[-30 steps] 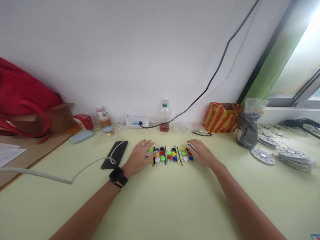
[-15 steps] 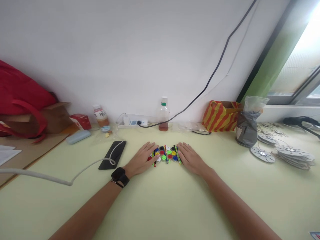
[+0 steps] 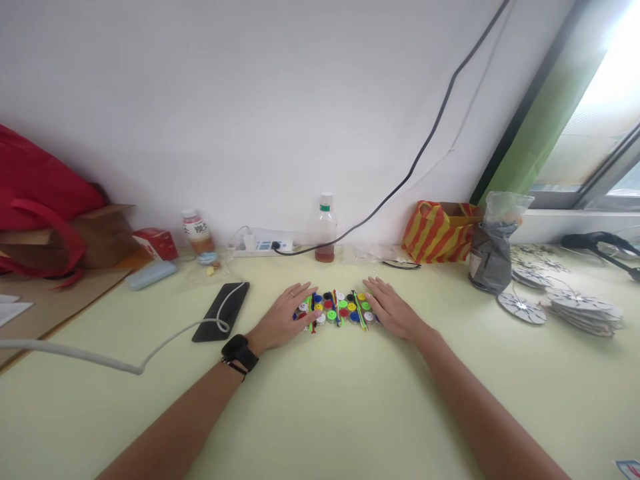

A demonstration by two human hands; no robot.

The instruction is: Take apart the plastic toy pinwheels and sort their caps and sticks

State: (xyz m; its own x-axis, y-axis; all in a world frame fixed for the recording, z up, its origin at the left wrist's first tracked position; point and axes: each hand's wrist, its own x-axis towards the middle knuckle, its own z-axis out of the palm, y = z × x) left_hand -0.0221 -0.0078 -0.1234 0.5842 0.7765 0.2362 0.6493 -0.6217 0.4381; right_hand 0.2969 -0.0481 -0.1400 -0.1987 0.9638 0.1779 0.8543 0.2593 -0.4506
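Observation:
On the pale green tabletop, small round discs in red, blue, yellow, green, black and white lie in close rows. Thin coloured sticks stand between groups of them. My left hand rests palm down at the left end, fingers stretched out, its fingertips and thumb over the outermost pieces. At the right end, my right hand lies flat with its fingers extended, its thumb side beside the last discs and partly covering them. Whether anything sits under either palm is hidden.
A phone with a white cable lies left of my left hand. Behind are a power strip, a bottle and a striped bag. A grey bag and stacked flat discs are at the right.
My right hand has shifted right, away from the middle, uncovering more coloured discs at that end. My left hand stays nearly in place. The view has moved slightly.

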